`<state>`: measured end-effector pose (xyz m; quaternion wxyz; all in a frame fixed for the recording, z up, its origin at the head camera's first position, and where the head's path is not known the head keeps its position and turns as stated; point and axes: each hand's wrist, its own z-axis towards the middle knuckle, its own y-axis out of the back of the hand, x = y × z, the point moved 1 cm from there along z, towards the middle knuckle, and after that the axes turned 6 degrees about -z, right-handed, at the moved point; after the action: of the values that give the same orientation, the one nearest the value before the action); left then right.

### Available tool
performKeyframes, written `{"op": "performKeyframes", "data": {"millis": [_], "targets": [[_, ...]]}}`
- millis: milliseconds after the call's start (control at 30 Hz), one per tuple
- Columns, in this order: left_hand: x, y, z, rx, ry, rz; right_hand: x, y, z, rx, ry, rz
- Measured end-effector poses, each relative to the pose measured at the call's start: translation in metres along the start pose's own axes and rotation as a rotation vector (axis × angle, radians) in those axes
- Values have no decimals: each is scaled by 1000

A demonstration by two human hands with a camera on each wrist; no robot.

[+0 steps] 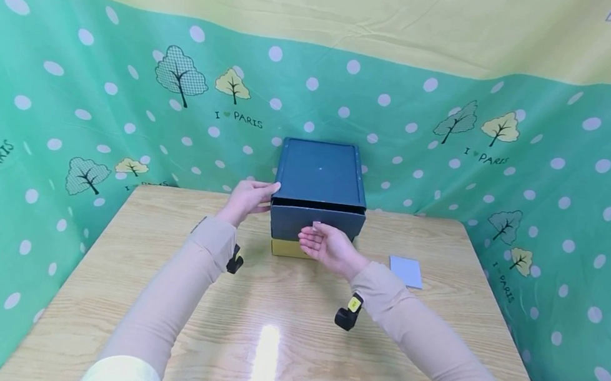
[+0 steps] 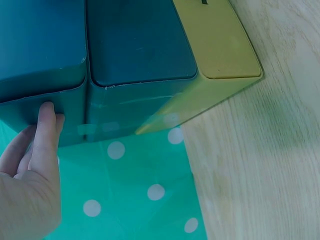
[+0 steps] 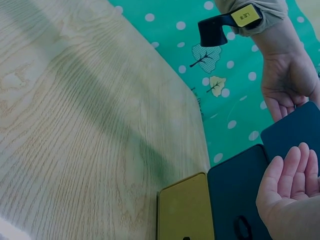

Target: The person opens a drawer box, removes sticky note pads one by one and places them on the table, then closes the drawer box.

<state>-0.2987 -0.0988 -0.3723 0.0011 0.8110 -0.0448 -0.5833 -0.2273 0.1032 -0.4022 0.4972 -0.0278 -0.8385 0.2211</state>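
**While the two beneath appear closed, top drawer (image 1: 287, 220) stands slightly out**

The dark blue top drawer belongs to a three-tier drawer stack (image 1: 319, 176) set at the middle of the desk's (image 1: 222, 344) far edge. A narrow dark gap shows between its front and the casing. Below it lie a dark blue middle drawer (image 2: 140, 45), fitted with a black loop (image 3: 243, 229), and a yellow bottom drawer (image 2: 220, 45).

The left hand (image 1: 250, 200), fingers extended, touches the casing's side near the front corner. The right hand (image 1: 334, 248) is at the top drawer's front, palm upward, fingers slightly bent; whether it grips a pull cannot be told, the contact being hidden.

A pale blue square (image 1: 405, 272) lies flat toward the desk's far right corner, apart from the stack. Polka-dot fabric (image 1: 401, 145) hangs behind the far edge.
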Motion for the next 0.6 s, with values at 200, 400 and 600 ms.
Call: {"op": "performKeyframes", "data": {"millis": [200, 400, 600], "targets": [[0, 0, 0, 0, 2, -9, 1, 0, 1, -5, 0, -8], [-1, 0, 0, -1, -1, -7, 1, -1, 3, -20, -1, 1], [-1, -1, -1, 0, -5, -10, 1, -1, 4, -32, 3, 35]]}}
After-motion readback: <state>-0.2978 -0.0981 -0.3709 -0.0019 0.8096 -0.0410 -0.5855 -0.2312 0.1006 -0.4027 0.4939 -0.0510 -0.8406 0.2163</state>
